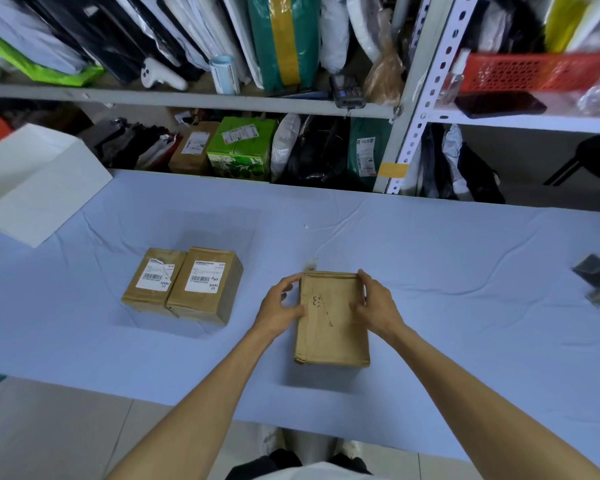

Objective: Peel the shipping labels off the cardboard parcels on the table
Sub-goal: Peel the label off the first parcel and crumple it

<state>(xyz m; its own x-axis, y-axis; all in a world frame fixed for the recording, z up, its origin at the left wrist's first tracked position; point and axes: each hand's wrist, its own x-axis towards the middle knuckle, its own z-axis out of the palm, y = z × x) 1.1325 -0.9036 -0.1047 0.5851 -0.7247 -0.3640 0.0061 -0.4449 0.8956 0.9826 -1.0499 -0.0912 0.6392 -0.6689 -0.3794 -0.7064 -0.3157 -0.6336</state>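
A brown cardboard parcel (331, 327) sits on the table in front of me, its top face bare except for pen marks. My left hand (279, 308) grips its left edge and my right hand (378, 304) grips its right edge, fingers curled over the far corners. To the left two more brown parcels lie side by side. The left one (142, 292) carries a white shipping label (155, 274) with a torn corner. The right one (219, 299) carries an intact white label (205, 276) with a barcode.
A pale blue cloth covers the table (465, 271). A white box (35, 188) sits at the far left. A dark blurred object (598, 278) lies at the right edge. Metal shelves (416, 98) packed with bags and parcels stand behind the table.
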